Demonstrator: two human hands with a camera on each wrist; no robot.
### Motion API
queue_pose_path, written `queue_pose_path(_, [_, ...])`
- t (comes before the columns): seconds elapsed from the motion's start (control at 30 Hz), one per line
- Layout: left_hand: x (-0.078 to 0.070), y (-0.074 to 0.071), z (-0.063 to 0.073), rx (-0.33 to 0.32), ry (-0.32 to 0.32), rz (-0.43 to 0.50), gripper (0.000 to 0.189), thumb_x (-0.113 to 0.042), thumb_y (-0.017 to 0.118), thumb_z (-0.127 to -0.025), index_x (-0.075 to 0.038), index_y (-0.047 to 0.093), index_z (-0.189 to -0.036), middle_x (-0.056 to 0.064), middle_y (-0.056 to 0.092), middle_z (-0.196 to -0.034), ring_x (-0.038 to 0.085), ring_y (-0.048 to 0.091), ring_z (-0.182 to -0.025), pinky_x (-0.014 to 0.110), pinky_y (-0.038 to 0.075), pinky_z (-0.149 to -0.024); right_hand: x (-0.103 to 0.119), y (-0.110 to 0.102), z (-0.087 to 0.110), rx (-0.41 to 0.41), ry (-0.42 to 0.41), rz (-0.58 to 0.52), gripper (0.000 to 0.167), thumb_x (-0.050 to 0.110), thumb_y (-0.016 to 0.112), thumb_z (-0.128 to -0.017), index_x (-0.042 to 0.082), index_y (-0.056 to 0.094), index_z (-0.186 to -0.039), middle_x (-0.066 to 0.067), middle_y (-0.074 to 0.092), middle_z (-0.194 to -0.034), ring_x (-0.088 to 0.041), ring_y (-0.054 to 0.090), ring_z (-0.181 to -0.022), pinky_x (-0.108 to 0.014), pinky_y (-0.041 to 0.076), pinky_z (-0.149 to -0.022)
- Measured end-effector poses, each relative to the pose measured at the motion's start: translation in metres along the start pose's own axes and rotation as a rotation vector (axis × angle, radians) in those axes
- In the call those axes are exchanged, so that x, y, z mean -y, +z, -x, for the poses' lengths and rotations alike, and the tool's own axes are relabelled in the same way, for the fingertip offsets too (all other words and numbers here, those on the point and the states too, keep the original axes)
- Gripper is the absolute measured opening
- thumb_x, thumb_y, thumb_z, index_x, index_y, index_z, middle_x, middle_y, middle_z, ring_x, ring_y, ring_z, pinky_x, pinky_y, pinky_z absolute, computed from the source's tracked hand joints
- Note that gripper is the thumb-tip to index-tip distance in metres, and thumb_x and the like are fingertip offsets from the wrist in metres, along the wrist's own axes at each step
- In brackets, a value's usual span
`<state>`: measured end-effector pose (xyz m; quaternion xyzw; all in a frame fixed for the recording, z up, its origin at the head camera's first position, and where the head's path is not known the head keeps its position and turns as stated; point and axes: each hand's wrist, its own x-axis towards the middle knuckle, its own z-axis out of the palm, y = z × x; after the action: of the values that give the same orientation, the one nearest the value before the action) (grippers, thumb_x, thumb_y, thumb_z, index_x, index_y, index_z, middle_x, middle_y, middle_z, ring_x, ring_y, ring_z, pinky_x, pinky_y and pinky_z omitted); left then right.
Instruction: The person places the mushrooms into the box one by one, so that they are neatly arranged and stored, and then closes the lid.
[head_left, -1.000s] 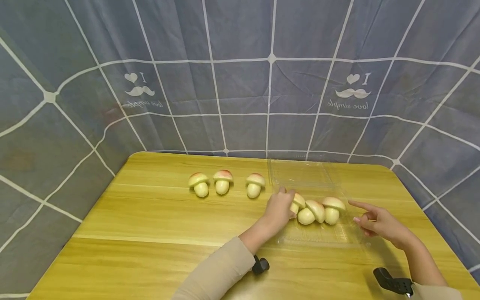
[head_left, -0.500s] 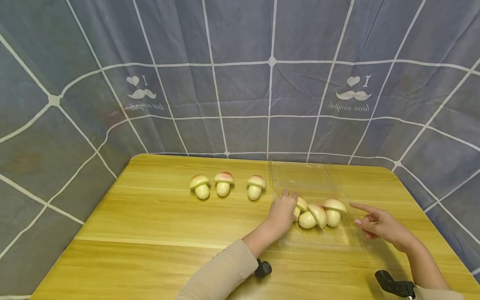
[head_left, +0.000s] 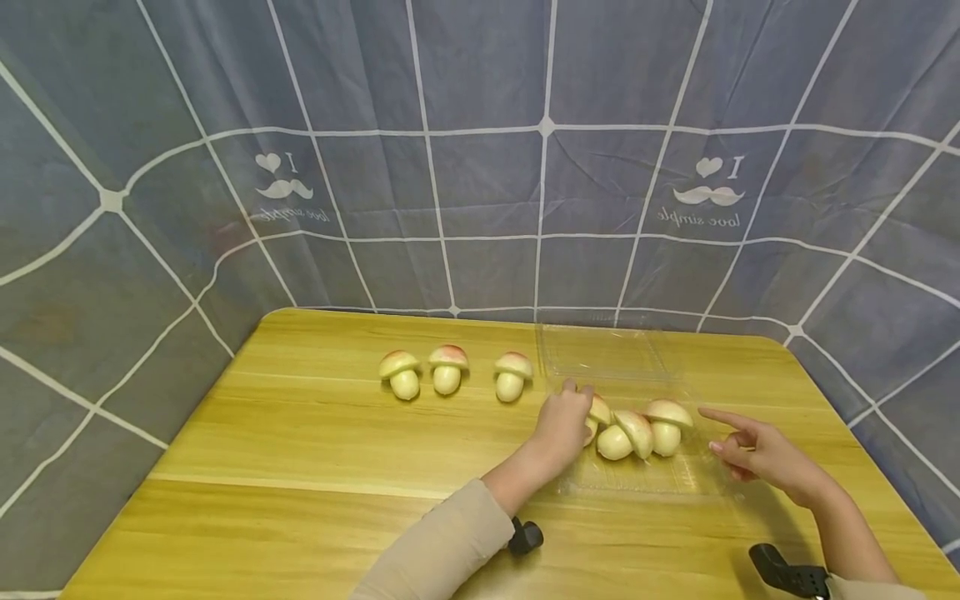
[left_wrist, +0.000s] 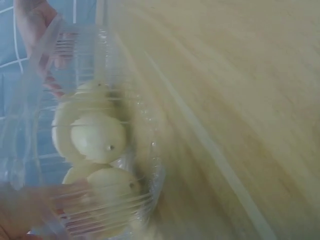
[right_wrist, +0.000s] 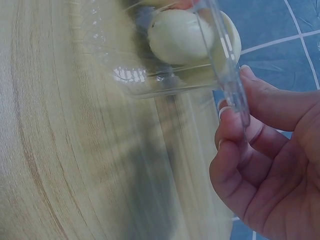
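Three toy mushrooms with pale stems and pinkish caps lie in a row in a clear plastic box. My left hand reaches over the box's left side and grips the leftmost toy mushroom, partly covered by my fingers. Beside it the middle toy mushroom lies tilted, against the right toy mushroom. At the box's right side, my right hand has its index finger stretched along the edge. The right wrist view shows its thumb and fingers pinching the box rim.
Three more toy mushrooms, at left, middle and right, lie on the wooden table left of the box. The clear lid lies folded back behind it. A grey checked curtain hangs beyond the table.
The head view has shifted slightly, with everything a little lower in it. Both hands stay in about the same place, the left still on the leftmost toy mushroom.
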<state>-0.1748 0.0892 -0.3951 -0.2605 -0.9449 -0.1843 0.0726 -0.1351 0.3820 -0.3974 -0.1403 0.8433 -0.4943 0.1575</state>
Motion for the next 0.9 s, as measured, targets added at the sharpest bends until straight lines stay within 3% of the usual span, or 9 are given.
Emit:
queue_pose_path(0.13, [0.002,-0.005,0.001,-0.009,-0.018,0.048,0.046,-0.012,0.079,-0.074,-0.002,0.062,-0.115,0.013,0.061,-0.099,0.017,0.064,-0.074,0.015,0.049,-0.06,-0.001,0.001,0.001,-0.003,-0.001,0.003,0.055,0.012,0.052,-0.096,-0.003,0.028,-0.143,-0.001,0.052,-0.066,-0.009,0.048,-0.055,-0.032,0.041,-0.047])
queue_pose_path(0.27, [0.008,-0.011,0.004,-0.051,-0.042,0.21,0.043,-0.009,0.079,-0.073,-0.002,0.064,-0.113,0.012,0.064,-0.104,0.02,0.063,-0.088,0.022,0.05,-0.073,-0.001,0.002,0.001,-0.003,0.009,-0.001,0.055,0.012,0.052,-0.096,-0.002,0.028,-0.143,-0.001,0.052,-0.066,-0.009,0.048,-0.055,-0.031,0.042,-0.048])
queue_pose_path(0.37, [0.014,-0.016,0.005,-0.072,-0.067,0.393,0.042,-0.004,0.078,-0.073,-0.001,0.064,-0.113,0.013,0.065,-0.105,0.017,0.063,-0.081,0.02,0.049,-0.066,-0.002,0.002,0.001,-0.003,0.011,-0.006,0.055,0.013,0.052,-0.096,0.0,0.028,-0.144,0.0,0.052,-0.066,-0.009,0.048,-0.055,-0.031,0.042,-0.047])
queue_pose_path(0.47, [0.021,-0.021,0.006,-0.076,-0.108,0.505,0.042,-0.003,0.077,-0.073,-0.001,0.064,-0.113,0.014,0.065,-0.099,0.013,0.061,-0.067,0.016,0.044,-0.056,-0.002,0.001,0.001,-0.001,0.007,-0.013,0.054,0.012,0.052,-0.096,0.002,0.029,-0.144,0.0,0.051,-0.065,-0.009,0.048,-0.055,-0.031,0.04,-0.047])
queue_pose_path(0.67, [0.037,-0.027,0.009,-0.102,-0.161,0.577,0.044,-0.005,0.078,-0.073,-0.004,0.064,-0.114,0.015,0.063,-0.098,0.023,0.061,-0.083,0.022,0.047,-0.066,-0.003,0.0,0.001,0.008,-0.009,-0.02,0.053,0.011,0.051,-0.096,0.005,0.031,-0.144,-0.002,0.051,-0.064,-0.009,0.047,-0.054,-0.032,0.038,-0.046])
queue_pose_path(0.9, [0.053,-0.031,0.013,-0.145,-0.178,0.622,0.044,-0.006,0.078,-0.073,-0.002,0.063,-0.114,0.015,0.063,-0.095,0.026,0.061,-0.083,0.027,0.049,-0.07,-0.003,0.0,0.0,0.007,-0.008,-0.014,0.053,0.011,0.051,-0.096,0.003,0.03,-0.145,-0.002,0.051,-0.065,-0.009,0.047,-0.054,-0.032,0.039,-0.046])
